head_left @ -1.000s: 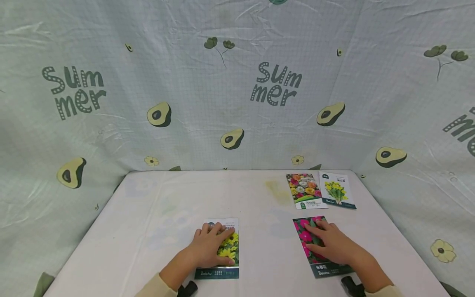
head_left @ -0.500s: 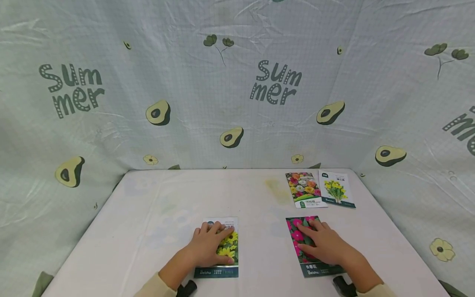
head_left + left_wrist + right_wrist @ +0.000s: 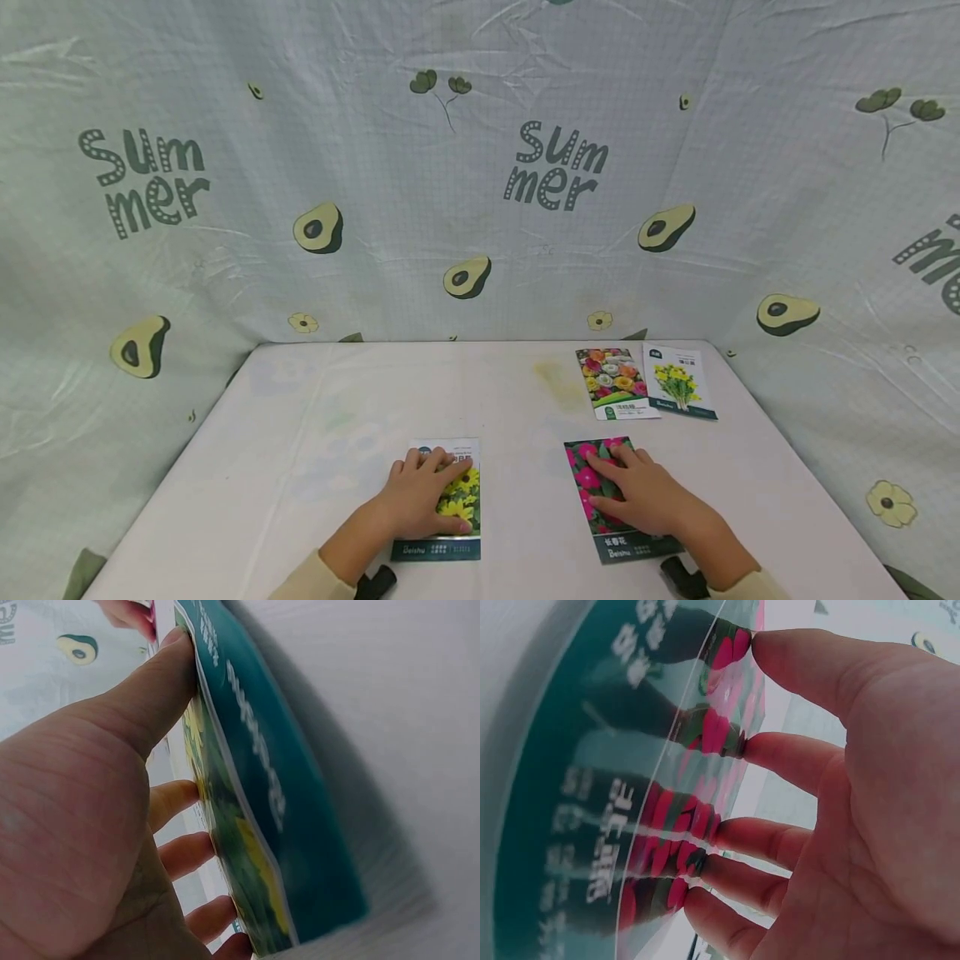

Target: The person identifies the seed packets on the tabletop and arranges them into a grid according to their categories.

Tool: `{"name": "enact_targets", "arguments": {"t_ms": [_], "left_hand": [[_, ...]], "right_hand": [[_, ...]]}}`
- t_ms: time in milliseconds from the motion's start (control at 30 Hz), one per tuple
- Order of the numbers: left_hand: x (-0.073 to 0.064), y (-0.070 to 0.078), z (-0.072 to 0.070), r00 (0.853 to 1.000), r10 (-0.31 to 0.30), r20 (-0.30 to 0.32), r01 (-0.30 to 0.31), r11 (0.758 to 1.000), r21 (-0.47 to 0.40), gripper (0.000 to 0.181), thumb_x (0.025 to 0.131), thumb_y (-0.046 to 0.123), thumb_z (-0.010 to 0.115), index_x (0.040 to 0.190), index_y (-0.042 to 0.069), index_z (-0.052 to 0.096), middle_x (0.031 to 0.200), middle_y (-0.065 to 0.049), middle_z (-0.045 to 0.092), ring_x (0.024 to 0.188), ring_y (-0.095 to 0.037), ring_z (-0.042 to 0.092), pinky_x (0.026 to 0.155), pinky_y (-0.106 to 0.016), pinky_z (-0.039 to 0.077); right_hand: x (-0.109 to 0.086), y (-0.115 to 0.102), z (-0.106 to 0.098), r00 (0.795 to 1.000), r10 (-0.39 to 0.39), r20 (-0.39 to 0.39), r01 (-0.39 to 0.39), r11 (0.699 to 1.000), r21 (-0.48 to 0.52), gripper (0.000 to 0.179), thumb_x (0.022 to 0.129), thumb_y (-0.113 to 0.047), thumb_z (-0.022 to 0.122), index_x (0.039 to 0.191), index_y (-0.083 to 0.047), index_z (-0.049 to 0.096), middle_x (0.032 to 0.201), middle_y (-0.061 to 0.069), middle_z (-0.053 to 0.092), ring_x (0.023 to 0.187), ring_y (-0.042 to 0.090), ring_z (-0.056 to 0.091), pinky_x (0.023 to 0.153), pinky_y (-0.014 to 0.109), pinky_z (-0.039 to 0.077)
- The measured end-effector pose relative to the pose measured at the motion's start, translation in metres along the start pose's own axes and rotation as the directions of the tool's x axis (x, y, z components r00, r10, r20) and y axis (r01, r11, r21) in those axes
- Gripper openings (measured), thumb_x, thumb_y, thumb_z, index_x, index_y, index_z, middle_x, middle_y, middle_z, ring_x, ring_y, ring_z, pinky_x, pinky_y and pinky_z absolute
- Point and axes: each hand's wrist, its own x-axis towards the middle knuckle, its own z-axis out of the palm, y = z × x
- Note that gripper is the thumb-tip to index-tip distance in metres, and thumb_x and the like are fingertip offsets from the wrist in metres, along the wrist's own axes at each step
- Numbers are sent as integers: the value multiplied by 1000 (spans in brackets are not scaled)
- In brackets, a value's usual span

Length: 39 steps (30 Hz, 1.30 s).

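Note:
Flat on the white table, a seed packet with yellow flowers (image 3: 467, 498) lies under my left hand (image 3: 414, 502). Its fingers are spread, with the fingertips and thumb resting on the front, as the left wrist view shows over the packet's dark teal band (image 3: 292, 802). To the right, my right hand (image 3: 647, 497) rests spread fingertips on a seed packet with pink flowers (image 3: 587, 478), which lies slightly tilted. In the right wrist view, the thumb and fingers (image 3: 791, 761) touch its glossy face. Part of each packet is hidden beneath the hand.
Toward the back right of the white table (image 3: 300, 467) lie a packet with mixed-colour roses (image 3: 613, 375) and a white packet with a yellow bouquet (image 3: 677, 383), side by side with edges meeting. A printed avocado curtain (image 3: 420, 183) hangs behind and around the table.
My right hand has slid the pink-flower packet left across the table, closer to the yellow-flower packet. The left hand and its packet have stayed in place.

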Motion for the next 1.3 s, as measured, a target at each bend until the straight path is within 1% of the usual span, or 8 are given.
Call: {"name": "enact_targets", "arguments": {"t_ms": [167,367,467,633,767,1067,1300], "left_hand": [[0,-1,0,1000,4,-2,-4,1000,-7,88,80,66,77,154,27,48,141,-6,49,116,-30,40,88,-51,35],[0,-1,-1,1000,-1,-1,1,1000,-12,89,80,66,77,154,27,48,141,-6,49,117,-31,40,89,-52,36],[-1,-1,-1,1000,-2,1,2,1000,-12,89,80,66,77,154,27,47,142,-6,49,117,-31,40,90,-53,36],[0,-3,1,1000,3,0,-3,1000,-2,89,81,68,75,155,28,46,145,-7,48,118,-31,40,91,-53,36],[1,-4,3,1000,1,-7,-1,1000,10,90,80,69,74,155,29,46,144,-6,49,117,-31,41,90,-53,36],[0,-4,2,1000,2,-12,-2,1000,12,89,81,69,74,155,28,46,143,-6,49,117,-31,41,89,-53,36],[0,-2,4,1000,-6,-15,7,1000,20,90,80,71,73,155,28,46,143,-6,49,117,-31,41,91,-52,36]], "right_hand": [[1,-6,1,1000,-13,11,13,1000,18,73,88,-60,72,151,-27,53,155,16,43,134,40,45,102,67,45],[4,-12,6,999,-33,-5,33,999,2,72,88,-62,71,150,-30,53,154,15,44,134,39,45,102,66,45],[6,-16,8,999,-45,-16,45,999,-3,71,89,-62,70,150,-31,53,154,15,44,135,41,45,103,67,44],[8,-21,11,999,-39,-27,38,999,-34,71,89,-64,68,150,-32,53,153,16,45,137,45,43,106,68,41],[9,-28,11,999,-34,-28,33,998,-50,71,89,-65,67,151,-34,52,153,15,45,136,43,44,106,67,42],[13,-38,15,998,-55,-38,53,996,-70,69,90,-65,66,151,-33,52,153,15,46,134,38,45,106,62,43],[13,-47,17,998,-52,-47,48,996,-75,69,90,-65,66,150,-34,52,150,15,47,132,38,46,105,60,45]]}}
